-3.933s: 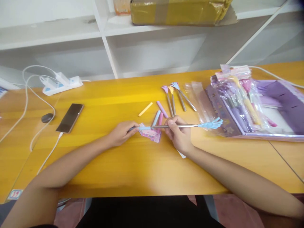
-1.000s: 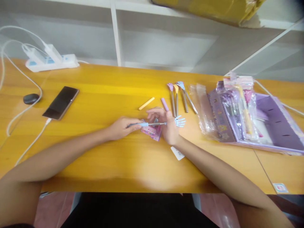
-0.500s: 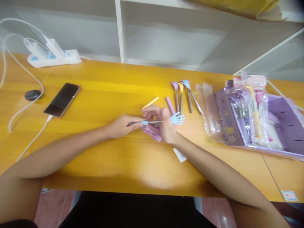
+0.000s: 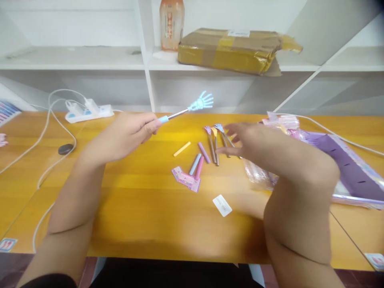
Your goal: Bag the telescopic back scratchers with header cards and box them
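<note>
My left hand [image 4: 135,132] is closed round the handle of a light-blue back scratcher [image 4: 200,102], its hand-shaped head raised and pointing right. My right hand [image 4: 244,140] is apart from it, fingers spread, over the handleless scratcher rods on the table; whether it touches them I cannot tell. Those rods include a purple-headed one [image 4: 208,130], a yellow-headed one [image 4: 214,131] and blue-headed ones [image 4: 219,127]. Loose handle sleeves lie nearby: yellow [image 4: 182,149], purple [image 4: 204,153], blue [image 4: 195,164] and pink [image 4: 199,168].
A pink card [image 4: 185,180] and a white label [image 4: 222,205] lie on the wooden table [image 4: 144,216]. Clear plastic wrappers [image 4: 256,174] and a purple box [image 4: 354,160] are at right. A power strip [image 4: 90,113] and cables are at left. The shelf holds a taped carton [image 4: 222,50] and bottle [image 4: 171,28].
My right hand has left the blue back scratcher and moved right toward the rods. My left hand has lifted it up and left. The view has tilted up, showing the shelf.
</note>
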Motion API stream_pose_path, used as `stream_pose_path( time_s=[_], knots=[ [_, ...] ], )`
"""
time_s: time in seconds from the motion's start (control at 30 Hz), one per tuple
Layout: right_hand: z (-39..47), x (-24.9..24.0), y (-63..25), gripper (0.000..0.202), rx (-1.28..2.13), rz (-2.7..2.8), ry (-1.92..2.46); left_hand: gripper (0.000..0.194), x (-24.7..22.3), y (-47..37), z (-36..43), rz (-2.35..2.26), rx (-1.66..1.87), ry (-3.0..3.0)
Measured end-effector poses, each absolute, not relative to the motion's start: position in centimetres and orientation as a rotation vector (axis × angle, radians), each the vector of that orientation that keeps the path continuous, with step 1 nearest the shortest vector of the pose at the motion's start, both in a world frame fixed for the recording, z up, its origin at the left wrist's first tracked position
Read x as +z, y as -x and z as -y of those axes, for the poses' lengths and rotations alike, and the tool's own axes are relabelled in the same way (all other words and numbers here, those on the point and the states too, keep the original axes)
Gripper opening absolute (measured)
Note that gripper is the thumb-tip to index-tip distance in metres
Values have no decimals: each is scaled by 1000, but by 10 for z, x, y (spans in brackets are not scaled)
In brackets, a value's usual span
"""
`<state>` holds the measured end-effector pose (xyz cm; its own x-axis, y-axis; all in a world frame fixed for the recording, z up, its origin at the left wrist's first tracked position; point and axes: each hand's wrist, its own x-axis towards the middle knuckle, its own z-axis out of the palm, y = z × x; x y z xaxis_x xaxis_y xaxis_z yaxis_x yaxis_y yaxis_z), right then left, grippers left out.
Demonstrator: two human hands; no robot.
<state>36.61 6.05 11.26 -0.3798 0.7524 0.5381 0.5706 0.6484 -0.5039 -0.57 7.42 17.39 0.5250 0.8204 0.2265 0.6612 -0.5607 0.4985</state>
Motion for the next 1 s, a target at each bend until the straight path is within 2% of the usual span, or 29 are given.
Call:
stream_pose_path(
  time_s=[0.1, 0.23, 0.3, 0.4, 0.53, 0.77, 1.0],
  knots=[
    [-45, 134, -353, 61, -202, 2103, 1122, 47, 189, 7, -73, -1210, 501, -2490],
    [-42, 150, -319, 39, -466, 2172, 1023, 50, 187, 9, -77, -1130, 441, -2490],
    [-44, 149, -311, 29, -496, 2213, 999, 50, 185, 10, -78, -1092, 430, -2467],
    [-46, 143, -307, 28, -469, 2211, 998, 41, 185, 11, -73, -1101, 410, -2489],
    [-45, 138, -305, 21, -397, 2166, 999, 31, 180, 3, -57, -1265, 555, -2712],
    [-48, 135, -303, 22, -451, 2132, 1003, 14, 162, -35, -43, -1567, 751, -2981],
    [-47, 137, -305, 22, -643, 2145, 960, 26, 147, -38, -66, -1736, 860, -2794]
  ],
)
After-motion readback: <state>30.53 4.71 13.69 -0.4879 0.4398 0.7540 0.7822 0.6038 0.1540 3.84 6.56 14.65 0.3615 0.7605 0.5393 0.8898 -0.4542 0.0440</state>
